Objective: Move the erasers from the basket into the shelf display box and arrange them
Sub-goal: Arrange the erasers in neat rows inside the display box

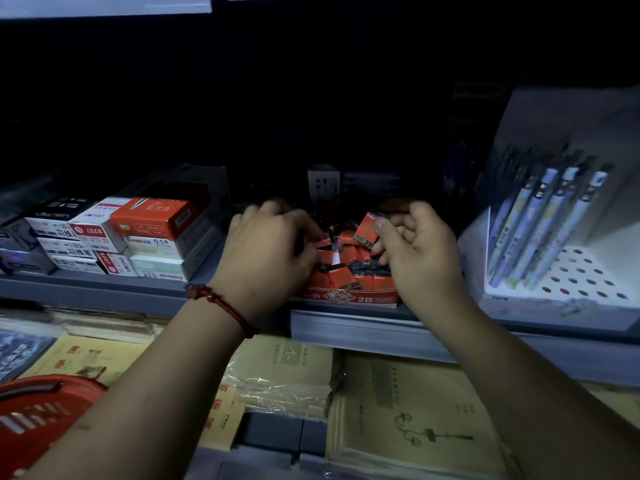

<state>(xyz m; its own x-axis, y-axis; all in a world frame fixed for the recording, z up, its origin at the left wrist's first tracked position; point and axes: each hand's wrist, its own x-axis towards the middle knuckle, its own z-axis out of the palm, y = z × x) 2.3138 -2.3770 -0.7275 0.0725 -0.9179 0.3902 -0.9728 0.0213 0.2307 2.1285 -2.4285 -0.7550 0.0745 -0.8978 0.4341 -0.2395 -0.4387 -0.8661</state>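
Dim shelf, lit from the front. The display box, red with "2B" printed on its front lip, sits at the shelf edge near centre frame. Erasers in red-and-black sleeves fill it in a loose jumble, some flat, some on edge.

Right hand is at 3 o'clock from the box. Its thumb and fingers pinch one eraser, held tilted just above the pile at the box's 1 o'clock corner.

Left hand is at 9 o'clock from the box, fingers curled down among the erasers on that side. Whether it grips one cannot be told, since the fingertips are in shadow. A red cord bracelet circles that wrist.

The red basket shows at 8 o'clock in the frame, well apart from the box and below shelf level. Its contents are not visible.

At 9 o'clock along the shelf are stacked refill boxes. At 3 o'clock a white pen stand holds leaning pens. Notebooks lie on the lower level at 6 o'clock.
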